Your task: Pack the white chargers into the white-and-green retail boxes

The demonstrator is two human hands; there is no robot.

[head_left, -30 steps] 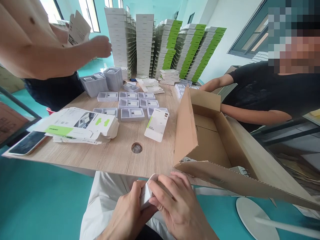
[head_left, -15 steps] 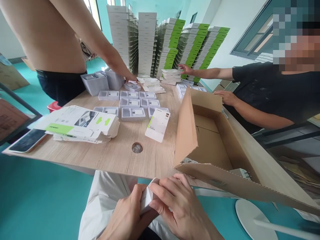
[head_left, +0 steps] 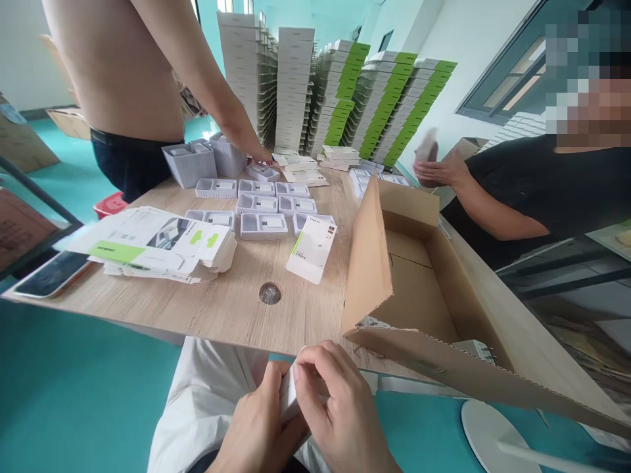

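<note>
Over my lap, just in front of the table edge, I hold a small white box (head_left: 290, 393). My left hand (head_left: 259, 417) is wrapped round its left side, thumb along the top. Bent fingers of my right hand (head_left: 340, 410) press on the box's upper right end, covering much of it. Beyond my hands, a printed white carton (head_left: 313, 248) leans on one of several plastic trays (head_left: 263, 225), which hold small white pieces. To the left lies a pile of flattened printed cartons (head_left: 158, 243).
An open cardboard box (head_left: 369, 276) stands at the right, a white plug adapter (head_left: 474, 350) inside. A phone (head_left: 54, 272) lies at the table's left edge, near a round hole (head_left: 270, 293). Tall stacks of white boxes (head_left: 294, 92) rise behind. Two people work across the table (head_left: 236, 315).
My right fingers have curled and shifted over the end of the small box. The person at right has drawn both hands together. The view has shifted slightly.
</note>
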